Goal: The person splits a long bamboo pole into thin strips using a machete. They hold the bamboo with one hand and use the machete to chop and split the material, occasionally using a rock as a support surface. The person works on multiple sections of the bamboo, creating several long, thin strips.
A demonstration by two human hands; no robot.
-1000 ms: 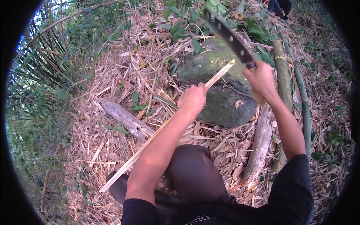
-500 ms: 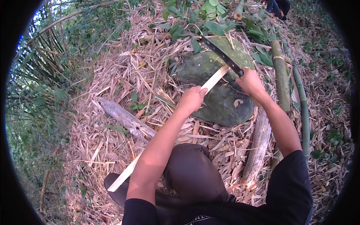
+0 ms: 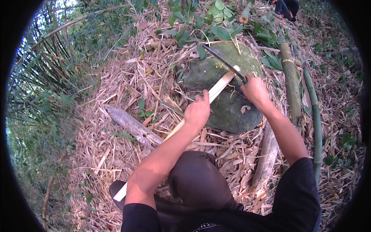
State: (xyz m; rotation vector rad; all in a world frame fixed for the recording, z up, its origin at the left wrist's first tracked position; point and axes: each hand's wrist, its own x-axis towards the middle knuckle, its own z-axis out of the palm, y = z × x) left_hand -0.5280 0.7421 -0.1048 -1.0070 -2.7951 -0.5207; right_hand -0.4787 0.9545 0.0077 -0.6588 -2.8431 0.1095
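Gripping a long dark knife (image 3: 222,60), R hand (image 3: 254,92) is closed; the knife crosses by upper end of a pale strip (image 3: 219,87), can't tell if touching. L hand (image 3: 197,112) is closed around this strip, w/ one finger stretched. It goes diag. from over the mossy stone (image 3: 234,116) down under the L forearm (image 3: 161,157). Bamboo poles (image 3: 291,83) lie to R, a grey log (image 3: 133,125) to L.

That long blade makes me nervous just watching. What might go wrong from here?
The knife in the right hand crosses the far end of the pale strip, while the bare left hand is on that same strip; a slip could perhaps cut those fingers.

The strip's far end is over a rounded, uneven rock, so it might skid or twist, or the blade could glance off the stone.
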